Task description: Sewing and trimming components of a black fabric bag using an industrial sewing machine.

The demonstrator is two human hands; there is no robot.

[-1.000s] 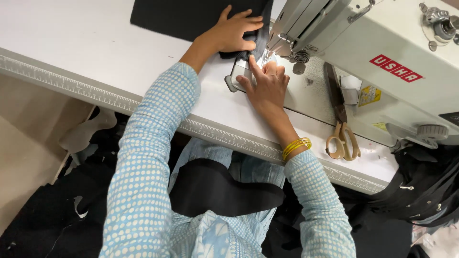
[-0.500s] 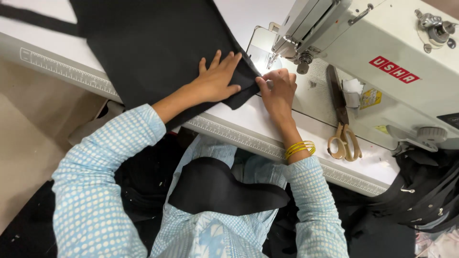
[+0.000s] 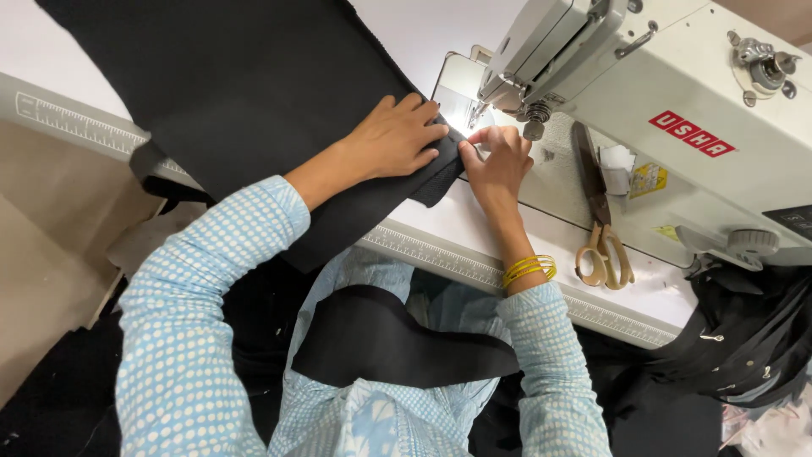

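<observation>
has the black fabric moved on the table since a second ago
Yes. The black fabric has been pulled from the far side toward the table's near edge, now draping over it, left of the sewing machine.

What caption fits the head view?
Left hand flat on black fabric, right hand pinching its edge beside the sewing machine.

**Sewing station surroundings**

A white surface [image 3: 474, 222] is seen, edged with a printed ruler strip [image 3: 76, 127]. Tan floor [image 3: 42, 254] is visible at left. Bright lamp light is cast near the surface's middle. Dark fabric heaps [image 3: 744, 338] are piled at lower right.
</observation>
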